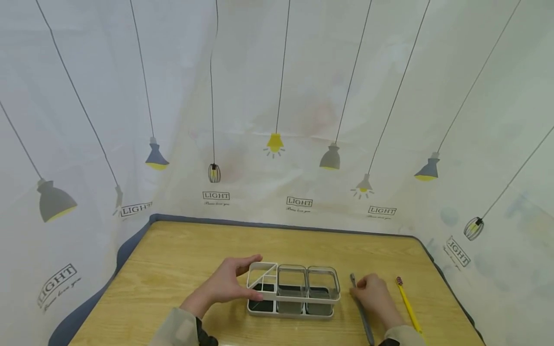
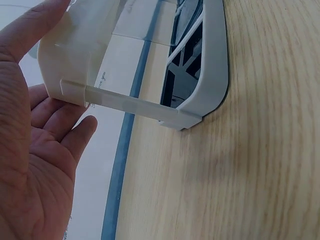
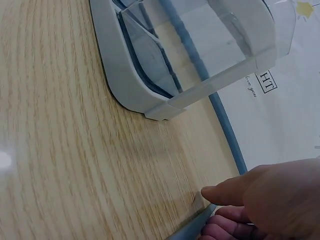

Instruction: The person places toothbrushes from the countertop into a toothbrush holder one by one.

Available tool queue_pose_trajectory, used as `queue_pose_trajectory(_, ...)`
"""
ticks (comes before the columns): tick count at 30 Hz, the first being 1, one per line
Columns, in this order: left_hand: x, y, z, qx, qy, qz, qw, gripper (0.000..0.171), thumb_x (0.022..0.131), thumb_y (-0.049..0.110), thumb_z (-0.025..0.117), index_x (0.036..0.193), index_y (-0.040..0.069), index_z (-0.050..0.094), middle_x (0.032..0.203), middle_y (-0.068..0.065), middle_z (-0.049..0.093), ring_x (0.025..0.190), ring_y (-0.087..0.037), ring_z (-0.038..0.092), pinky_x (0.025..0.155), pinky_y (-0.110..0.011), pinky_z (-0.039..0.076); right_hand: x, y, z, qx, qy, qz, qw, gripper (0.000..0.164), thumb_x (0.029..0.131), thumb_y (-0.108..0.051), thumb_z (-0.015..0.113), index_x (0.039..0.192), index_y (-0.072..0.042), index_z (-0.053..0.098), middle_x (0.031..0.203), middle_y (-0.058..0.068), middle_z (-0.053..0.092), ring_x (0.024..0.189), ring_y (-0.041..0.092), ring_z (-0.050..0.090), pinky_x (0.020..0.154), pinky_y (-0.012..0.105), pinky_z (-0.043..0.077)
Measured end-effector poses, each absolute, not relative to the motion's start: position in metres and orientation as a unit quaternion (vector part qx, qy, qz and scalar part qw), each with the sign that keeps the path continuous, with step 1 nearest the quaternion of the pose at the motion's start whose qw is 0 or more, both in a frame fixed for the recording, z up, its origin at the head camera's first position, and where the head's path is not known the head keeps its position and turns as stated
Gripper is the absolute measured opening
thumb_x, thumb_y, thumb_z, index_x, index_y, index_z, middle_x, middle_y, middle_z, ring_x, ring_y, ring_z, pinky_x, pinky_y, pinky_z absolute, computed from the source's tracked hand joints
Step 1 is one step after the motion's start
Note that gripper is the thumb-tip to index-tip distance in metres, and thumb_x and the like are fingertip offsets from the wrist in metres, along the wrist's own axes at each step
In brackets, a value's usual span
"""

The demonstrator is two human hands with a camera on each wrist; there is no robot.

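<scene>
A white two-tier toothbrush holder stands on the wooden table, its upper tier divided at the left end. Two clear cups sit side by side in its middle and right parts. My left hand grips the upper tier's left end, thumb in front and fingers behind; the left wrist view shows the holder's pale end between them. To the right of the holder, my right hand pinches a grey toothbrush below its head. In the right wrist view the fingers partly cover the brush.
A yellow toothbrush with a dark pinkish head lies right of my right hand. The table has a blue-grey strip along its back edge, and a pale curtain printed with lamps hangs behind and at both sides.
</scene>
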State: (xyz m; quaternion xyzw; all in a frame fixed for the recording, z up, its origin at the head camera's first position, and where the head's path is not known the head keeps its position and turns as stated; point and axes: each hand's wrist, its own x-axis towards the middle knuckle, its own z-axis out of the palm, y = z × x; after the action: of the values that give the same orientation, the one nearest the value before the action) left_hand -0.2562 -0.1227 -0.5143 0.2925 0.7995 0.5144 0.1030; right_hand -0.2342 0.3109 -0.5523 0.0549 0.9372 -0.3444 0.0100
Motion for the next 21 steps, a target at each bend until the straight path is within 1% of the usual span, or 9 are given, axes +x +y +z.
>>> queue_pose_trajectory(5, -0.2558, -0.124, -0.516, 0.292, 0.799, 0.516, 0.103, 0.098, 0.079, 0.035, 0.097, 0.158, 0.003, 0.048, 0.157, -0.013, 0.052, 0.144, -0.035, 0.049, 0.116, -0.046, 0.042, -0.2352, 0.3094, -0.5538, 0.072, 0.941, -0.328, 0.029, 0.022, 0.09, -0.011, 0.081, 0.09, 0.006, 0.069, 0.082, 0.009, 0.065, 0.073, 0.021, 0.062, 0.064, 0.035, 0.057)
queue_pose_trajectory(9, -0.2564, -0.1245, -0.5167, 0.292, 0.796, 0.521, 0.102, 0.098, 0.079, 0.035, 0.097, 0.157, 0.002, 0.049, 0.156, -0.012, 0.054, 0.143, -0.036, 0.05, 0.116, -0.047, 0.042, -0.2355, 0.3074, -0.5516, 0.074, 0.942, -0.325, 0.039, 0.02, 0.091, -0.009, 0.079, 0.088, 0.007, 0.067, 0.081, 0.01, 0.065, 0.072, 0.021, 0.062, 0.062, 0.034, 0.056)
queue_pose_trajectory(14, -0.2578, -0.1251, -0.5185, 0.292, 0.791, 0.527, 0.109, 0.096, 0.08, 0.034, 0.097, 0.157, 0.003, 0.049, 0.156, -0.012, 0.054, 0.143, -0.038, 0.05, 0.115, -0.047, 0.043, -0.237, 0.3047, -0.5499, 0.075, 0.942, -0.323, 0.042, 0.018, 0.089, -0.006, 0.078, 0.085, 0.006, 0.066, 0.078, 0.009, 0.064, 0.068, 0.02, 0.062, 0.059, 0.032, 0.055)
queue_pose_trajectory(21, -0.2581, -0.1241, -0.5196, 0.276, 0.807, 0.51, 0.113, 0.092, 0.08, 0.037, 0.096, 0.156, 0.007, 0.053, 0.157, -0.014, 0.052, 0.141, -0.035, 0.053, 0.112, -0.049, 0.046, -0.2373, 0.3039, -0.5466, 0.071, 0.944, -0.32, 0.045, 0.015, 0.09, -0.004, 0.076, 0.083, 0.005, 0.067, 0.076, 0.008, 0.064, 0.065, 0.019, 0.061, 0.056, 0.03, 0.054)
